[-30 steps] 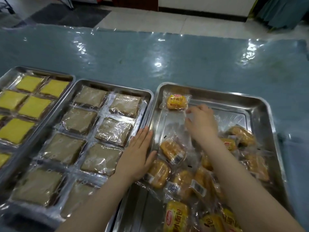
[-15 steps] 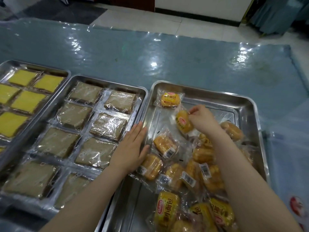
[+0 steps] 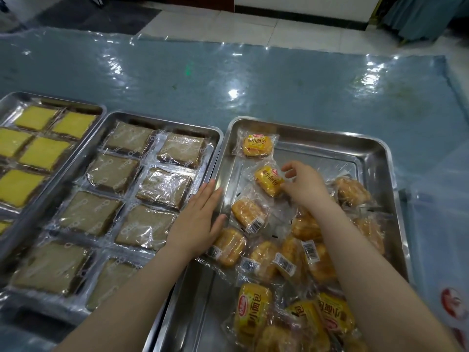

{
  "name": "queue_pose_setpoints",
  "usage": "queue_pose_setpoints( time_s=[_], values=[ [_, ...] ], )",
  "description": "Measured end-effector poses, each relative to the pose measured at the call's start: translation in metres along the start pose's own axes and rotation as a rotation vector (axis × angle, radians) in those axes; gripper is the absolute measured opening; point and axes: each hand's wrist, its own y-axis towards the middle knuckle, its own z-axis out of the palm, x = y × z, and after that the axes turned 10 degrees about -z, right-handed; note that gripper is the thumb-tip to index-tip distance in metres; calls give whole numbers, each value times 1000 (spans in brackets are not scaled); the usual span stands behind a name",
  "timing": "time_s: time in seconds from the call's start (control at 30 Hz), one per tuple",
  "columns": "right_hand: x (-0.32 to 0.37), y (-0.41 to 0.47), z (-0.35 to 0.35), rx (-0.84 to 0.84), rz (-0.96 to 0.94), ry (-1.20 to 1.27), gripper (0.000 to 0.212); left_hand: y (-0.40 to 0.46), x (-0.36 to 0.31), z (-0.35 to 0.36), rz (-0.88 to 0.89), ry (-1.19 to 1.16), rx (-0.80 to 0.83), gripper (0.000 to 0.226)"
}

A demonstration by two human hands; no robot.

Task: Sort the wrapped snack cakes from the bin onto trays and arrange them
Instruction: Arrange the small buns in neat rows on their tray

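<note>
Head view. Compared with half a second before, the wrapped bun [image 3: 269, 180] under my right hand [image 3: 305, 185] had come lower and further left in the right tray [image 3: 375, 153], and it now lay flat on the tray floor, label up, tilted. My left hand [image 3: 196, 222] had not changed its place.

Right hand: fingers loosely curled, thumb and fingertips pinching the right edge of that bun's clear wrapper. Index finger was raised above it and apart from it.

Left hand: open, fingers straight and close together, palm down across the rims where the middle tray [image 3: 162, 120] met the right tray. The thumb pointed toward a barcode-up bun [image 3: 229, 246] and lay just beside it; I could not tell whether it touched.

Position of the held bun: directly left of my right fingertips, below the single bun [image 3: 257, 145] placed in the tray's far left corner, above another barcode-up bun [image 3: 248, 214]. The loose heap of buns [image 3: 299, 260] filled the near and right part of the same tray, under and around my right forearm.

Middle tray held brown wrapped cakes [image 3: 111, 199] in two columns. Left tray [image 3: 15, 100] held yellow wrapped cakes [image 3: 43, 153], also in two columns. All trays stood on a table covered in blue plastic sheet [image 3: 253, 80].
</note>
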Motion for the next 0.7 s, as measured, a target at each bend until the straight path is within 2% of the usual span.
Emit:
queue_pose_setpoints(
  time_s=[0.07,0.13,0.17,0.23,0.33,0.4,0.57,0.7],
  values=[
    [2,-1,0,-93,-19,-200,45,0,0,0,-1,-8,0,64],
    [10,-3,4,-172,-119,-263,47,0,1,0,-10,-17,2,64],
    [15,-6,9,-160,-181,-261,48,0,0,0,-16,-15,5,65],
    [24,-10,20,-26,-258,-275,55,0,-1,-1,-16,-5,4,65],
    [25,-15,28,199,-215,-308,65,-1,-4,-4,-2,65,7,65],
    [18,-18,28,242,-179,-313,67,-1,-7,-8,-3,107,11,64],
    [6,-19,17,187,-40,-328,67,10,-26,-24,-16,89,-72,57],
    [4,-15,6,72,-78,-318,53,16,-49,-23,35,-48,-5,51]
  ],
)
